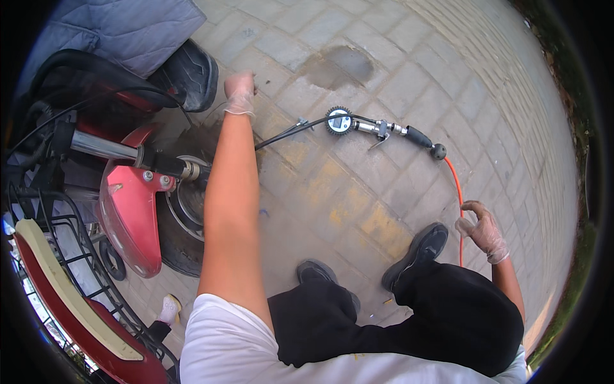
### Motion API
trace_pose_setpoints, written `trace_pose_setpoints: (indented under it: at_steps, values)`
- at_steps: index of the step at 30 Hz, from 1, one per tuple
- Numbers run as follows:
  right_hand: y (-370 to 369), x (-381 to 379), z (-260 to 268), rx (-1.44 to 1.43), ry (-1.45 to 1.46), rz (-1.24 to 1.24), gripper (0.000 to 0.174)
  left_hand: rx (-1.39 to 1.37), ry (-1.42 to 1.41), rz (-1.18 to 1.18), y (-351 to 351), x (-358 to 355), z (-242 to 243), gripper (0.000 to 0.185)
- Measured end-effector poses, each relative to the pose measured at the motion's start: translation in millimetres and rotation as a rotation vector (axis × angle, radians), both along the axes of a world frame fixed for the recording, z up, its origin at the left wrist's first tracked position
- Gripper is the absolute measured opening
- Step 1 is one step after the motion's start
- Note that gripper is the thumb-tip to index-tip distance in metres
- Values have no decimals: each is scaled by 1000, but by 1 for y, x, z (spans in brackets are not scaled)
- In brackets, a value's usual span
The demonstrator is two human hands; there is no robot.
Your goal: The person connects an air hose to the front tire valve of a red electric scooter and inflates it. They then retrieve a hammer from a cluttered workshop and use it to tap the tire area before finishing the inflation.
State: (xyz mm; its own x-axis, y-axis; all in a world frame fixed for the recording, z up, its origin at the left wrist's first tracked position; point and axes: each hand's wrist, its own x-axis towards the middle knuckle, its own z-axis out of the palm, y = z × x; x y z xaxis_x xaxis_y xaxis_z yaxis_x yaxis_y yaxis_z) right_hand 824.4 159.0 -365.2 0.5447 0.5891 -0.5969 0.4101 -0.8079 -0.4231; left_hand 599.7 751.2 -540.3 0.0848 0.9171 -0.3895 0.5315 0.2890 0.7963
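My left hand (240, 91), in a clear plastic glove, is curled with its back towards me, beside the scooter's black footboard (192, 77); whether it holds anything is hidden. My right hand (482, 231), gloved alike, has its fingers curved apart by the orange air hose (459, 192), with no grip on it to be seen. On the paving lies a tire inflator with a round digital gauge (339, 120), a metal lever valve (381, 128) and a black sleeve (419, 137) joined to the orange hose. Its black hose (283, 136) runs back behind my left forearm.
At left stands a red scooter with a front fender (132, 206), tire (180, 249), fork tube (103, 144) and black wire basket (76, 240). A grey quilted cover (129, 29) hangs at upper left. Another person's shoe (170, 308) shows below the basket. A wet patch (340, 67) marks the paving.
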Motion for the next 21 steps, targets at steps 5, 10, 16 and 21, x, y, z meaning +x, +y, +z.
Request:
trace_pose_setpoints:
  at_steps: [5,10,16,21]
  values:
    - [142,5,8,221,52,490,43,-109,-341,-47,-110,-11,94,18]
    - [307,-10,-37,383,-121,733,35,359,-400,-226,-222,-56,155,16]
    - [458,-63,-120,375,-341,797,23,-497,-383,-172,-340,-132,155,18]
    - [520,-88,-178,430,-363,770,27,-708,-692,429,-395,-179,112,17]
